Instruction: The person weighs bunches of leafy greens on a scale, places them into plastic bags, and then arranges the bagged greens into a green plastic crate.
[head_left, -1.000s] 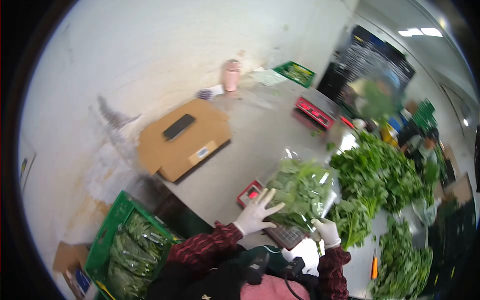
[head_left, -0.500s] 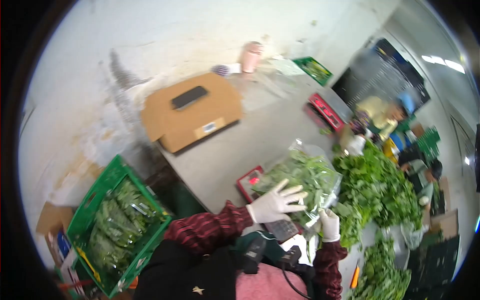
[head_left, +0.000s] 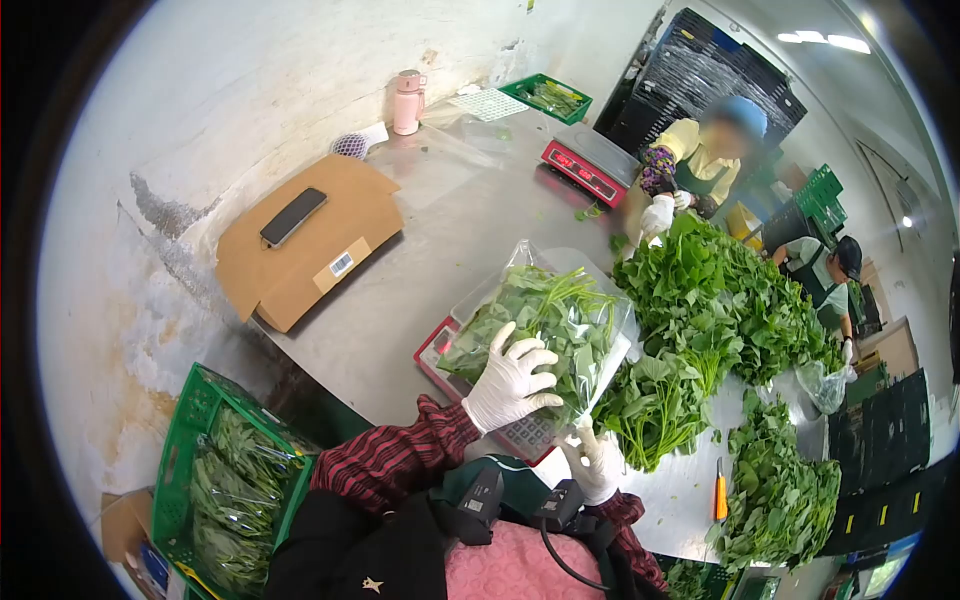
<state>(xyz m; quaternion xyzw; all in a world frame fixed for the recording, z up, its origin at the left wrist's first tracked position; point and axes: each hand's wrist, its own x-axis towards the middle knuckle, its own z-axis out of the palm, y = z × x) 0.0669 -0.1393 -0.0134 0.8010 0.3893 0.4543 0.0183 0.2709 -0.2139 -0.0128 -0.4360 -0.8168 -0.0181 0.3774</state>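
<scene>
From my remote feed: clear bag (head_left: 565, 322) of leafy greens lies over the near red scale (head_left: 429, 362), leaning across it, its narrowed end toward the wearer. Left hand (head_left: 512, 384), gloved, fingers spread and slightly bent, resting on the bag's near side, not gripping. Right hand (head_left: 596, 468), also gloved, looks closed on the gathered end of the bag; exact finger contact is partly hidden, so I can't tell how tight. To do this hold well, I'd want the left palm light, since pressing would likely bruise leaves and load the scale; spread fingers should share the contact. Right pinch should be firm on film only, with stems clear of it, as thin plastic probably slips under gloves. I'd gather the folds evenly and avoid jerking, so the greens don't shift or poke through. Heel of the left hand is close to the keypad (head_left: 527, 431); I'd mind stray presses. Loose greens (head_left: 705, 275) heap just beyond the bag's right side, so I'd watch for leaves snagging. Orange-handled tool (head_left: 720, 498) lies on the metal table (head_left: 350, 350), apart from both hands.
</scene>
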